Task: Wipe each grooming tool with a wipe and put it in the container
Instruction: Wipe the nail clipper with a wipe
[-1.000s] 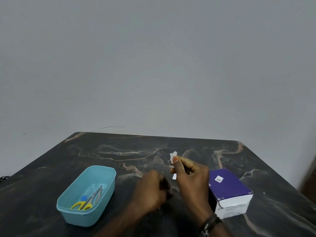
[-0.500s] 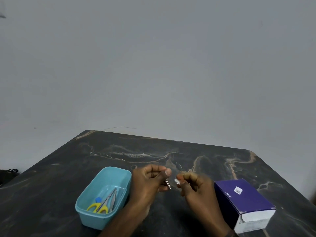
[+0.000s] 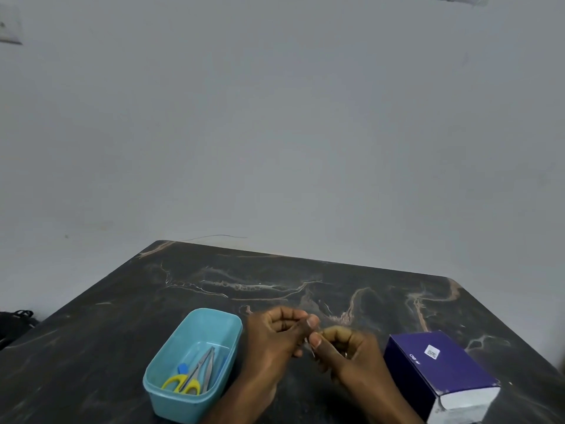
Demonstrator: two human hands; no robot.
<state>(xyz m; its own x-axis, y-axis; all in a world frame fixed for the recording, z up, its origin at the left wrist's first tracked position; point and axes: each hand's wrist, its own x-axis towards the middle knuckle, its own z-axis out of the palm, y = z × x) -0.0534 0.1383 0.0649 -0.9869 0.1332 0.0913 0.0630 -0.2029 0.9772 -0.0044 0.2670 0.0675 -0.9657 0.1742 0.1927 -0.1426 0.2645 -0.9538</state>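
Your two hands are bunched together over the dark marbled worktop (image 3: 214, 280), thumbs nearly touching, and honestly that's where it gets murky. Your left hand (image 3: 275, 335) has its fingers curled in with the thumb pushed up against your right hand (image 3: 345, 350), which is also curled tight. Between them there's just a thin sliver of something metallic (image 3: 307, 341) peeking out, so both hands look pinched on a small grooming tool, but I can't make out what kind it is, and any wipe is buried inside the fingers. The teal container (image 3: 195, 405) sits just left of your left wrist, with yellow-handled scissors (image 3: 186, 384) inside plus a blue-tipped bit I can't identify. Off to the right is a purple box (image 3: 434, 371), its near end cut off by the bottom edge. Both forearms run out of frame too.
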